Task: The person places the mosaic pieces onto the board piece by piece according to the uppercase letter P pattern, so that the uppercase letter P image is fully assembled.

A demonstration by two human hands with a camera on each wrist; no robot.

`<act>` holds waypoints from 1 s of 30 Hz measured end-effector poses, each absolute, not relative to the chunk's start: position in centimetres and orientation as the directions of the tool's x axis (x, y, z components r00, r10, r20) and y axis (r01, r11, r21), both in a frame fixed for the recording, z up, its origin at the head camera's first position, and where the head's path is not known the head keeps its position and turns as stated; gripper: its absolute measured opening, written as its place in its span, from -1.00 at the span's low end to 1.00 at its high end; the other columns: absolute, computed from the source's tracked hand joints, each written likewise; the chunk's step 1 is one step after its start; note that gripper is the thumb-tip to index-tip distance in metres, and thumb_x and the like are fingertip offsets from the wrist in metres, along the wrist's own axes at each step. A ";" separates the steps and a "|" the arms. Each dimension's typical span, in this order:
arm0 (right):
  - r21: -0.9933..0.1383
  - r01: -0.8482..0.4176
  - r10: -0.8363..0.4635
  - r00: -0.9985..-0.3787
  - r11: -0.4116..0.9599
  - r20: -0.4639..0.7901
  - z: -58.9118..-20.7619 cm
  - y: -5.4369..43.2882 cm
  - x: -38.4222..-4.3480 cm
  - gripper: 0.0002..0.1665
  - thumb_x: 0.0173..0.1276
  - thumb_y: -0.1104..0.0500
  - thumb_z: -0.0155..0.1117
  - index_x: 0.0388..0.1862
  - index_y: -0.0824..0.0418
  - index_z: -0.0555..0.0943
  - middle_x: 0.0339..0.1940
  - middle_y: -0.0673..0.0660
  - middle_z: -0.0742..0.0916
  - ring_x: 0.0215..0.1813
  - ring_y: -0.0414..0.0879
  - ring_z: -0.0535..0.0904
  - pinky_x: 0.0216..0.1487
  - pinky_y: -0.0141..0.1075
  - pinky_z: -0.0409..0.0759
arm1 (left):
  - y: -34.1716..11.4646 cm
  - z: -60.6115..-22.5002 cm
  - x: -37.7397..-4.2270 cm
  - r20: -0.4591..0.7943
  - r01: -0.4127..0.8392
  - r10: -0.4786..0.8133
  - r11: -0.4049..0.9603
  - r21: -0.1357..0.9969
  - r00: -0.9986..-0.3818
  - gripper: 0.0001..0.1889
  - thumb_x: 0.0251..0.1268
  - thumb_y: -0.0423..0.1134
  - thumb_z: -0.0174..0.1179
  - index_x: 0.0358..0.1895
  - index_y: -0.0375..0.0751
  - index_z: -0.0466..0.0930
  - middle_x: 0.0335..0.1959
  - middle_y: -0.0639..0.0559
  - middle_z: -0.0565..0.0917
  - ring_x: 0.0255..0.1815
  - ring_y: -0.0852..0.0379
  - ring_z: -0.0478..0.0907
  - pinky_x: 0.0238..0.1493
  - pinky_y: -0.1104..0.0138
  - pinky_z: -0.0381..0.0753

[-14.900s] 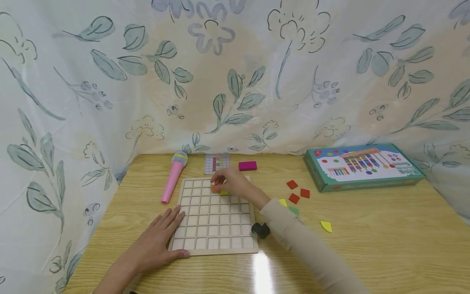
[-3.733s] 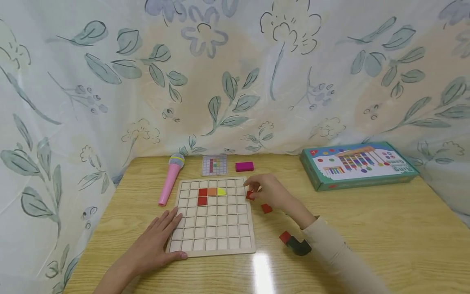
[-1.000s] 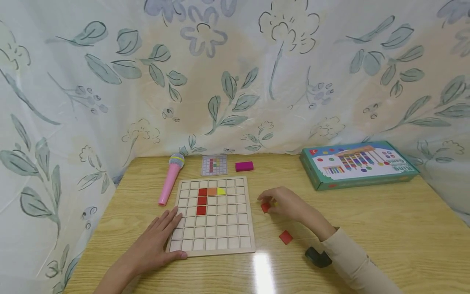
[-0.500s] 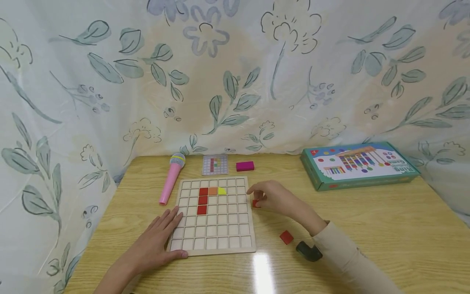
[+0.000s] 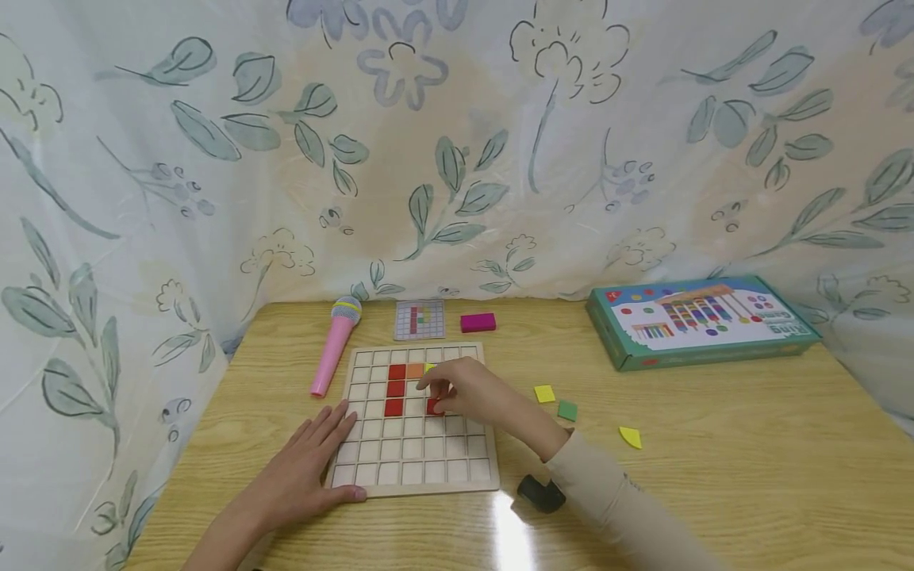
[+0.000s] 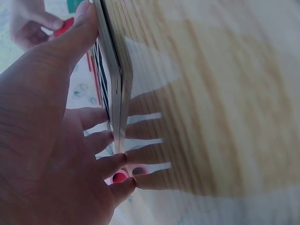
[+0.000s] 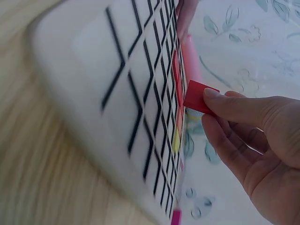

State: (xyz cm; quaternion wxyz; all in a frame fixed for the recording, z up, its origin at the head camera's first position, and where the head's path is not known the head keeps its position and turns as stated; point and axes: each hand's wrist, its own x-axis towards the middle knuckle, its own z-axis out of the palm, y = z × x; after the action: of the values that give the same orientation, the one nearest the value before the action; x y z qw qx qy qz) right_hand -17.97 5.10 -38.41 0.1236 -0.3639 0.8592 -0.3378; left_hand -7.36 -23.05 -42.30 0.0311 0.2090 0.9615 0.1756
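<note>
My right hand pinches a red square tile between thumb and fingers over the middle of the wooden grid board. In the right wrist view the red tile is tilted above the cells. Within the grid lie a column of red tiles, an orange tile and a yellow rounded tile partly hidden by my right hand. My left hand rests along the board's left edge, fingers straight and spread, thumb at the front corner. In the left wrist view my left hand touches the board's side.
Right of the board lie a yellow square tile, a green tile and a yellow quarter-round tile. Behind it are a pattern card and a magenta block. A pink microphone lies left, a game box right.
Two more red tiles have joined the column since several seconds ago. In the last second my right hand has carried another red tile left from the table to over the board; the left hand stays put.
</note>
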 end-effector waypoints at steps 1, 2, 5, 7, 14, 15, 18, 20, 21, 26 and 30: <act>-0.673 -0.546 -0.714 -0.699 0.499 0.037 -38.4 4.6 -17.9 -0.65 0.20 0.33 0.44 0.00 0.25 0.69 -0.36 -0.08 0.66 -0.27 -0.23 0.53 -0.20 -0.46 0.58 | -23.1 -42.3 -7.4 0.011 0.389 0.411 0.852 0.350 -0.912 0.08 0.04 0.47 0.17 0.49 -0.27 0.20 0.54 -0.18 0.14 0.52 -0.26 0.06 0.43 -0.17 0.11; -0.673 -0.554 -0.720 -0.692 0.491 0.044 -38.5 4.1 -17.8 -0.65 0.19 0.33 0.44 -0.01 0.25 0.69 -0.35 -0.08 0.66 -0.27 -0.23 0.53 -0.20 -0.47 0.57 | -23.1 -42.4 -7.4 0.009 0.387 0.410 0.853 0.351 -0.912 0.09 0.04 0.48 0.17 0.49 -0.26 0.20 0.55 -0.17 0.13 0.52 -0.26 0.06 0.43 -0.17 0.10; -0.687 -0.562 -0.733 -0.678 0.461 0.062 -38.6 2.8 -17.5 -0.66 0.18 0.33 0.45 -0.03 0.25 0.70 -0.35 -0.05 0.67 -0.27 -0.23 0.54 -0.22 -0.50 0.56 | -23.1 -42.4 -7.4 0.013 0.389 0.411 0.852 0.349 -0.912 0.09 0.03 0.48 0.16 0.49 -0.26 0.21 0.55 -0.17 0.13 0.52 -0.26 0.06 0.42 -0.17 0.11; -0.692 -0.565 -0.737 -0.673 0.450 0.071 -38.8 2.0 -17.4 -0.67 0.18 0.34 0.46 -0.04 0.23 0.70 -0.35 -0.05 0.67 -0.27 -0.24 0.54 -0.23 -0.51 0.54 | -23.1 -42.4 -7.4 0.002 0.380 0.406 0.854 0.356 -0.914 0.09 0.03 0.48 0.17 0.50 -0.25 0.19 0.55 -0.15 0.12 0.53 -0.24 0.04 0.44 -0.16 0.09; -0.702 -0.554 -0.752 -0.658 0.448 0.039 -39.5 -0.2 -17.5 -0.68 0.19 0.38 0.43 -0.05 0.28 0.70 -0.42 -0.04 0.66 -0.34 -0.32 0.52 -0.23 -0.57 0.54 | -23.2 -42.5 -7.5 -0.015 0.371 0.405 0.852 0.369 -0.914 0.09 0.03 0.48 0.17 0.50 -0.24 0.19 0.56 -0.14 0.11 0.53 -0.23 0.03 0.44 -0.15 0.07; -0.695 -0.557 -0.752 -0.658 0.455 0.035 -39.6 -0.4 -17.5 -0.69 0.20 0.38 0.43 -0.05 0.27 0.70 -0.44 -0.05 0.65 -0.35 -0.33 0.51 -0.23 -0.58 0.54 | -23.1 -42.5 -7.5 -0.023 0.365 0.401 0.854 0.371 -0.916 0.10 0.02 0.49 0.16 0.50 -0.23 0.19 0.56 -0.13 0.10 0.54 -0.22 0.02 0.45 -0.15 0.06; -0.686 -0.547 -0.739 -0.673 0.480 0.020 -39.7 -0.7 -17.3 -0.71 0.22 0.37 0.41 -0.06 0.25 0.70 -0.44 -0.07 0.64 -0.35 -0.34 0.52 -0.24 -0.59 0.53 | -23.1 -42.5 -7.4 -0.028 0.363 0.401 0.855 0.371 -0.916 0.10 0.02 0.50 0.15 0.50 -0.23 0.18 0.56 -0.13 0.10 0.54 -0.23 0.02 0.45 -0.15 0.06; -0.681 -0.542 -0.730 -0.683 0.493 0.016 -39.9 -0.8 -17.3 -0.72 0.22 0.36 0.42 -0.06 0.24 0.71 -0.44 -0.08 0.64 -0.36 -0.35 0.51 -0.26 -0.59 0.52 | -23.1 -42.5 -7.4 -0.027 0.362 0.400 0.854 0.373 -0.916 0.10 0.02 0.49 0.15 0.50 -0.23 0.18 0.56 -0.13 0.09 0.54 -0.23 0.02 0.45 -0.15 0.06; -0.677 -0.541 -0.726 -0.687 0.499 0.014 -40.0 -0.9 -17.3 -0.72 0.22 0.35 0.42 -0.07 0.24 0.71 -0.44 -0.08 0.64 -0.36 -0.35 0.51 -0.26 -0.59 0.52 | -23.1 -42.4 -7.4 -0.024 0.363 0.400 0.853 0.375 -0.916 0.10 0.03 0.49 0.16 0.51 -0.23 0.18 0.56 -0.13 0.10 0.54 -0.23 0.02 0.45 -0.15 0.06; -0.665 -0.530 -0.713 -0.701 0.527 -0.005 -40.4 -1.2 -17.1 -0.75 0.22 0.31 0.44 -0.10 0.20 0.71 -0.41 -0.08 0.67 -0.35 -0.36 0.50 -0.29 -0.59 0.51 | -23.1 -42.4 -7.3 0.011 0.387 0.413 0.843 0.373 -0.911 0.07 0.05 0.46 0.18 0.49 -0.25 0.20 0.55 -0.15 0.13 0.52 -0.25 0.05 0.43 -0.15 0.09; -0.664 -0.535 -0.717 -0.697 0.523 -0.003 -40.1 -0.7 -17.0 -0.75 0.23 0.30 0.43 -0.09 0.20 0.71 -0.35 -0.06 0.71 -0.31 -0.37 0.53 -0.24 -0.58 0.53 | -23.1 -42.3 -7.3 0.010 0.388 0.414 0.844 0.371 -0.910 0.07 0.05 0.46 0.17 0.50 -0.24 0.20 0.55 -0.16 0.13 0.52 -0.25 0.05 0.43 -0.16 0.10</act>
State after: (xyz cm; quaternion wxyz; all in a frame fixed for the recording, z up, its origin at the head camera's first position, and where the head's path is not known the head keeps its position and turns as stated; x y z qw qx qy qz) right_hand -17.00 -0.74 -40.08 0.1394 -0.3635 0.8613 -0.3265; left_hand -7.34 -23.12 -42.28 0.0354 0.2089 0.9595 0.1855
